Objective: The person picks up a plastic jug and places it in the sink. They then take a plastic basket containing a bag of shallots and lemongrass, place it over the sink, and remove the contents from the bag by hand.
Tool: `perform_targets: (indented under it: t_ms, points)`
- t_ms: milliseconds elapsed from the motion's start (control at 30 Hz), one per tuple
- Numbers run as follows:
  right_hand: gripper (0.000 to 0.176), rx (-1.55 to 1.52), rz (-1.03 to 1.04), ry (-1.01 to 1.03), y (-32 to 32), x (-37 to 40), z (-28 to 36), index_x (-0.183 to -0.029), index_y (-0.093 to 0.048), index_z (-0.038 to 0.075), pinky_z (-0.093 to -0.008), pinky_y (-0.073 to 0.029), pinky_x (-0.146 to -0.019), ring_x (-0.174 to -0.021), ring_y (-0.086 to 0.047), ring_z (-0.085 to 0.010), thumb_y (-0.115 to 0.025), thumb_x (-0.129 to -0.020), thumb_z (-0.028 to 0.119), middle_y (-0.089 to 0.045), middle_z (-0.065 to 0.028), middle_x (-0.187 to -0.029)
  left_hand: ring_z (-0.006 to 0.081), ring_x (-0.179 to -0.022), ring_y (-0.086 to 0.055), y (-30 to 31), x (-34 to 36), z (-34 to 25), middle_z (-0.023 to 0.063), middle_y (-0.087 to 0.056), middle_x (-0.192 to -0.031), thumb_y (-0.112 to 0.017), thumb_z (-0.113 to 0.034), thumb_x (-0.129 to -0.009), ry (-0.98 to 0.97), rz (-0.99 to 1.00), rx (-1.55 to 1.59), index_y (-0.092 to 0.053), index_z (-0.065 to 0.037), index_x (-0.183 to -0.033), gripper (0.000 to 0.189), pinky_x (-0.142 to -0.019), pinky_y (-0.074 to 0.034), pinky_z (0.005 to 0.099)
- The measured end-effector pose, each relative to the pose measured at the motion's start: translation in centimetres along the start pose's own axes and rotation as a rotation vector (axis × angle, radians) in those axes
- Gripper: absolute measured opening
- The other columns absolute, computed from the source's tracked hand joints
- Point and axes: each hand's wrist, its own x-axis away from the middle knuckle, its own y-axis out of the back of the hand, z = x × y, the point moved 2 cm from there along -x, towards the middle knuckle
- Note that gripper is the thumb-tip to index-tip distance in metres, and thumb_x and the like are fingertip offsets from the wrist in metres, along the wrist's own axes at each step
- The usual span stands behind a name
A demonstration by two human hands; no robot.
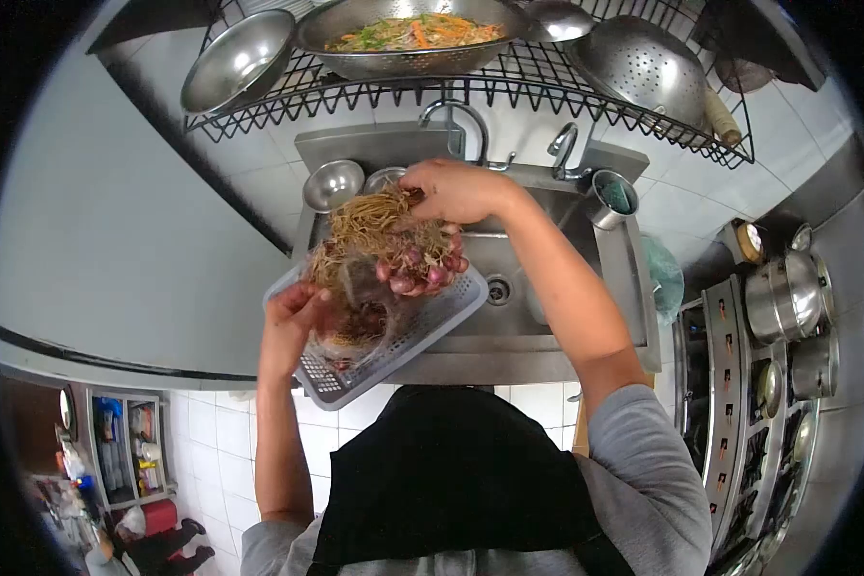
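My right hand (pixel 454 192) is closed on a bunch of shallots (pixel 420 264), held by its dry stalks above a grey plastic basket (pixel 432 338). Small purple bulbs hang from the bunch's right side, and straw-coloured stalks spread to the left. My left hand (pixel 298 312) grips the edge of a clear plastic bag (pixel 360 283) at the basket's left side. More shallots and dry stalks show through the bag, which sits in the basket. The fingertips of both hands are partly hidden by what they hold.
Behind the basket is a steel sink (pixel 557 250) with two taps (pixel 566 144). A wire rack (pixel 538 91) above carries a colander of shredded vegetables (pixel 413 34) and metal bowls. A stove (pixel 734 384) with pots stands right. Another person (pixel 154 547) is at lower left.
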Motion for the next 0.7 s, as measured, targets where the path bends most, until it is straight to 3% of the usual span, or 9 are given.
perform_targets:
  t_ms: [67, 100, 167, 300, 500, 567, 600, 667, 700]
  points:
    - [0.05, -0.079, -0.002, 0.001, -0.9, -0.5, 0.0, -0.11, -0.059, -0.006, -0.0384, -0.048, -0.082, -0.096, -0.058, -0.0324, -0.069, -0.082, 0.034, -0.054, -0.0173, -0.113, 0.016, -0.08, -0.065, -2.7, 0.5, -2.2, 0.0091, -0.066, -0.086, -0.066, -0.007, -0.086, -0.434, -0.138, 0.166, -0.061, 0.004, -0.101, 0.019, -0.074, -0.053, 0.0279]
    - [0.05, -0.08, 0.0, 0.009, -1.4, -0.9, 0.0, -0.11, -0.059, -0.006, -0.0384, -0.048, -0.082, -0.096, -0.058, -0.0324, -0.069, -0.082, 0.034, -0.054, -0.0173, -0.113, 0.016, -0.08, -0.065, -3.7, 0.0, -2.3, 0.0091, -0.066, -0.086, -0.066, -0.007, -0.086, -0.434, -0.146, 0.165, -0.061, 0.004, -0.101, 0.019, -0.074, -0.053, 0.0279]
    - [0.048, 0.063, -0.116, 0.128, -2.0, -1.5, 0.1, -0.104, -0.061, -0.006, -0.0385, -0.046, -0.085, -0.097, -0.058, -0.0326, -0.069, -0.082, 0.035, -0.054, -0.0167, -0.111, 0.0173, -0.094, -0.063, -5.5, -1.3, -3.0, 0.01, -0.065, -0.103, -0.069, 0.003, -0.08, -0.757, -0.239, 0.017, -0.056, 0.006, -0.113, 0.035, -0.085, -0.051, 0.0303]
    - [0.04, 0.019, -0.1, 0.082, -2.6, -2.5, 1.0, -0.099, -0.063, -0.005, -0.0378, -0.046, -0.083, -0.095, -0.059, -0.0325, -0.07, -0.079, 0.03, -0.056, -0.0161, -0.108, 0.0202, -0.09, -0.063, -6.5, -2.4, -5.5, 0.0094, -0.066, -0.097, -0.075, -0.004, -0.077, -0.71, -0.224, 0.186, -0.055, 0.003, -0.113, 0.042, -0.085, -0.049, 0.0323]
    - [0.035, 0.069, -0.179, 0.036, -2.9, -2.7, 2.1, -0.096, -0.063, -0.004, -0.0391, -0.048, -0.078, -0.089, -0.061, -0.0351, -0.068, -0.073, 0.022, -0.061, -0.0173, -0.098, 0.0264, -0.088, -0.064, -4.0, -3.2, -6.5, 0.0151, -0.067, -0.1, -0.078, -0.012, -0.074, -0.455, -0.137, -0.342, -0.06, 0.002, -0.106, 0.039, -0.081, -0.049, 0.0367]
    - [0.033, 0.013, -0.193, 0.055, -3.5, -2.8, 1.1, -0.096, -0.062, -0.005, -0.0404, -0.048, -0.077, -0.087, -0.062, -0.0362, -0.066, -0.073, 0.018, -0.062, -0.0192, -0.097, 0.0248, -0.098, -0.063, -3.6, -2.1, -6.2, 0.0136, -0.067, -0.099, -0.075, -0.017, -0.079, -0.473, -0.222, -0.673, -0.067, 0.001, -0.097, 0.026, -0.084, -0.049, 0.0318]
    - [0.033, 0.012, -0.196, 0.055, -3.8, -2.8, 0.5, -0.096, -0.062, -0.005, -0.0404, -0.048, -0.077, -0.087, -0.062, -0.0362, -0.066, -0.073, 0.018, -0.062, -0.0192, -0.097, 0.0248, -0.098, -0.063, -3.1, -1.7, -5.3, 0.0136, -0.067, -0.099, -0.075, -0.017, -0.079, -0.474, -0.221, -0.676, -0.067, 0.001, -0.097, 0.026, -0.084, -0.049, 0.0318]
    - [0.031, 0.003, -0.225, 0.021, -4.2, -2.7, -0.5, -0.096, -0.062, -0.006, -0.0412, -0.048, -0.078, -0.09, -0.062, -0.0368, -0.064, -0.072, 0.014, -0.063, -0.0203, -0.098, 0.0393, -0.097, -0.06, -2.5, -0.7, -3.9, 0.0196, -0.063, -0.107, -0.076, -0.007, -0.07, -0.843, -0.399, -0.996, -0.061, 0.004, -0.108, 0.042, -0.086, -0.047, 0.0413]
    - [0.031, -0.002, -0.22, 0.021, -4.2, -2.6, -0.6, -0.096, -0.062, -0.006, -0.0412, -0.048, -0.078, -0.09, -0.062, -0.0368, -0.064, -0.072, 0.014, -0.063, -0.0203, -0.098, 0.0393, -0.097, -0.06, -2.7, -0.5, -4.2, 0.0196, -0.063, -0.107, -0.076, -0.007, -0.07, -0.835, -0.398, -0.997, -0.061, 0.004, -0.108, 0.042, -0.086, -0.047, 0.0413]
